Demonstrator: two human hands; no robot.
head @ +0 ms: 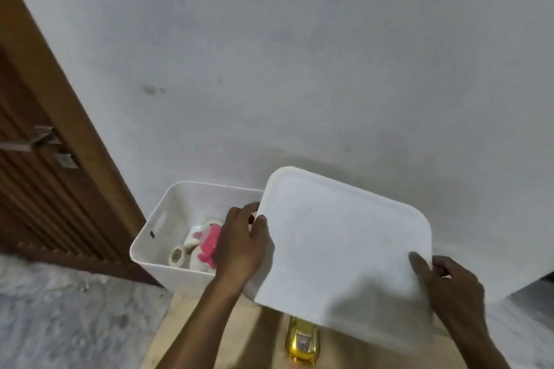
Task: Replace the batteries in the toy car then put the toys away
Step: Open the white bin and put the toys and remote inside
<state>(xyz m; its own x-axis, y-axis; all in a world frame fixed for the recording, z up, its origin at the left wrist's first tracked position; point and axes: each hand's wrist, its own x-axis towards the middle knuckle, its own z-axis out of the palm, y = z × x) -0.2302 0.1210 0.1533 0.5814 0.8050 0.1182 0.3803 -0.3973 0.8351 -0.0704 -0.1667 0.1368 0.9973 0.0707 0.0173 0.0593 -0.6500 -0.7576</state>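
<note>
Between both hands (pixel 244 244) (pixel 449 284), the lid (pixel 338 246) tilts.

A big white wall (pixel 299 54) fills most of the view, with a few small dark smudges on it. On the left stands a brown wooden door (pixel 27 159) in a lighter wooden frame (pixel 69 117), with a metal latch (pixel 45 141) on it. The floor (pixel 60 314) is grey and speckled. Below is a light wooden counter (pixel 254 338). The light is soft and dim.
</note>
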